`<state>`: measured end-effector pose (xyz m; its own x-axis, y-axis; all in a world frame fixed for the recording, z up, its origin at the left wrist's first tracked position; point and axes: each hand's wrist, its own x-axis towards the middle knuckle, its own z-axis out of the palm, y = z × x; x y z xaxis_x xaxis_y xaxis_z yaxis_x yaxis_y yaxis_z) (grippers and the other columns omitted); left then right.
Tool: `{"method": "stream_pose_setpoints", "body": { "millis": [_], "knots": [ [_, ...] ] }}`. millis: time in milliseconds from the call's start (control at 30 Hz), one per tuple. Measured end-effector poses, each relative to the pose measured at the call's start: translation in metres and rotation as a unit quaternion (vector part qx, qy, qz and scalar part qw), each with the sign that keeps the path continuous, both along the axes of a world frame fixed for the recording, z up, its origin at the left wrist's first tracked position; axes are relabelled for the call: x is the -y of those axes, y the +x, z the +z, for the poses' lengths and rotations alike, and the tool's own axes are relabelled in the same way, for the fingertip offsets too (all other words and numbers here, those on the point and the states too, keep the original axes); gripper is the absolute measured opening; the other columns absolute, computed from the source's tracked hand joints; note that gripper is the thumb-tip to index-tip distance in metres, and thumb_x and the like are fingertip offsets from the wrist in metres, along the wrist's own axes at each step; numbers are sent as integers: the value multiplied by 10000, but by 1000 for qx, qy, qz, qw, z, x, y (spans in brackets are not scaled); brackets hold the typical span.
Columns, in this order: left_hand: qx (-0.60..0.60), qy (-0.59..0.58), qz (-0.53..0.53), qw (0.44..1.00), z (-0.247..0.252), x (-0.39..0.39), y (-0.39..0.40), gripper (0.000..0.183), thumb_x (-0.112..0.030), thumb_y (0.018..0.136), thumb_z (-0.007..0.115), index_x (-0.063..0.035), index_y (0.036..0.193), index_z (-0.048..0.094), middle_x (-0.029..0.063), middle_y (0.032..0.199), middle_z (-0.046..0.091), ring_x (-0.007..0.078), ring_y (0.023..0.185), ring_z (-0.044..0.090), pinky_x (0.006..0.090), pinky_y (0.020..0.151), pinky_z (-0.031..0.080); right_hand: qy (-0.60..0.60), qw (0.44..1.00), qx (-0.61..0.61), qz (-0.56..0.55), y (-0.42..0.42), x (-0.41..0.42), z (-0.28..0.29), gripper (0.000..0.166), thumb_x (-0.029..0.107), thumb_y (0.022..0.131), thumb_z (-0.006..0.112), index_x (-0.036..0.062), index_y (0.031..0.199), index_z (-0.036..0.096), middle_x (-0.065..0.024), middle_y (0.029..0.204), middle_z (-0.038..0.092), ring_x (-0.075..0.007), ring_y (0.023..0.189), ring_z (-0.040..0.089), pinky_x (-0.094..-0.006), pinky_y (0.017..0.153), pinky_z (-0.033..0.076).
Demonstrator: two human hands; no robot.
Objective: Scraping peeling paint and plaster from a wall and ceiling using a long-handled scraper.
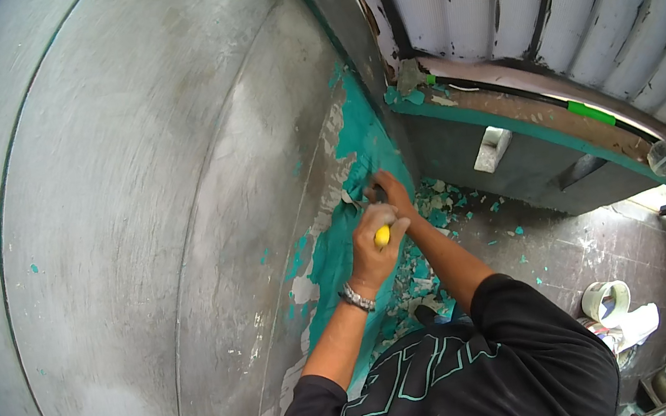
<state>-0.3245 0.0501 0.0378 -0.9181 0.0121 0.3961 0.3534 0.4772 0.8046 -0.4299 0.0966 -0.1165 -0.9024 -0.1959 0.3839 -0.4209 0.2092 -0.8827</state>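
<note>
My left hand point(374, 237), with a beaded bracelet at its wrist, is closed around a tool whose yellow handle end point(382, 237) shows. A small metal edge beyond the hand lies against the wall, probably the tool's blade. My right hand point(392, 188) is just beyond the left, close to the wall, its fingers curled and blurred near something dark; what it grips is not clear. Peeling turquoise paint point(334, 254) covers the wall around both hands, with ragged edges against the bare grey wall surface point(168, 169).
Turquoise and pale paint flakes point(416, 273) litter the floor by the wall. A ledge point(522, 117) with a turquoise edge carries a black and green pole and a clear bottle with an orange top point(664, 156). A white bucket point(606, 301) stands at the lower right.
</note>
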Motion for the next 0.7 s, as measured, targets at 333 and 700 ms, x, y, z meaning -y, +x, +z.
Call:
{"method": "stream_pose_setpoints", "body": {
  "millis": [333, 700],
  "knots": [
    [78, 31, -76, 994, -6, 29, 137, 268, -220, 773, 738, -73, 959, 614, 168, 1187, 541, 386, 1216, 475, 425, 966, 437, -536, 638, 549, 58, 118, -28, 66, 301, 212, 957, 407, 67, 1217, 369, -147, 1056, 548, -212, 744, 577, -365, 665, 527],
    [-66, 109, 98, 987, 63, 60, 237, 287, -345, 890, 610, -72, 895, 524, 195, 1035, 610, 448, 1184, 485, 472, 909, 490, -89, 880, 312, 347, 172, 8, 134, 271, 233, 966, 422, 27, 1142, 422, -114, 893, 569, -244, 733, 607, -349, 678, 492]
  ]
}}
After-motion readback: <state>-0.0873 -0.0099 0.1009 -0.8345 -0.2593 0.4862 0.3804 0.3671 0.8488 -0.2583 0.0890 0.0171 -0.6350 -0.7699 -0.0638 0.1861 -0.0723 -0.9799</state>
